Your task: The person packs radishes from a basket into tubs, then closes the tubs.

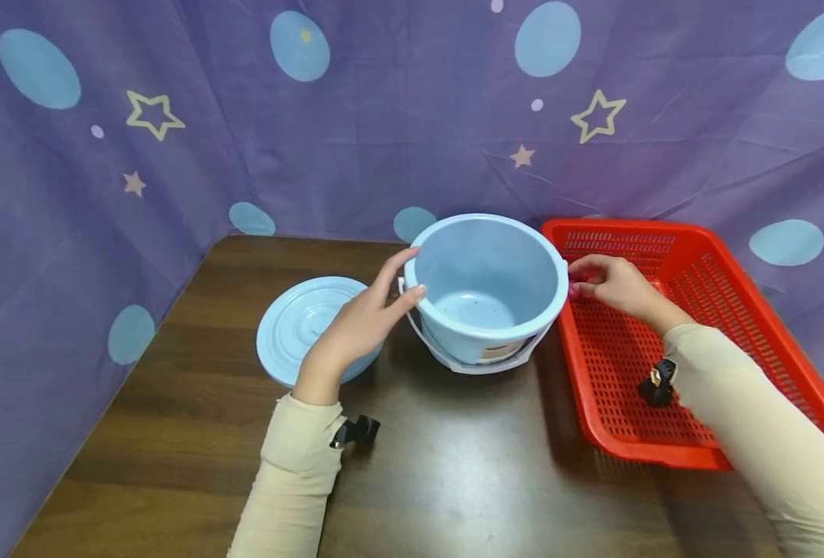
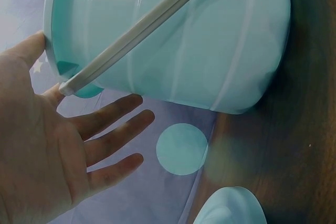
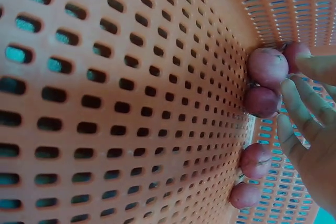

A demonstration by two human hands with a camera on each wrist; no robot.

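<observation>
A light blue bucket (image 1: pixel 484 337) with a pale handle (image 2: pixel 142 35) stands upright on the table. My left hand (image 1: pixel 356 322) touches its left rim with thumb and index finger, the other fingers (image 2: pixel 113 114) spread and straight beside it. To its right, my right hand (image 1: pixel 617 287) reaches into a red perforated basket (image 1: pixel 593 418). In the right wrist view, several round purplish-red fruits (image 3: pixel 268 67) lie along the basket's side. The right thumb and fingers reach round the farthest fruit (image 3: pixel 295 53); a firm grip does not show.
A light blue round lid (image 1: pixel 282 333) lies on the brown table (image 1: pixel 188 418), left of the bucket and partly behind the left hand. A purple patterned curtain (image 1: pixel 412 116) hangs behind the table. Small black devices (image 1: pixel 356 432) are strapped at both wrists.
</observation>
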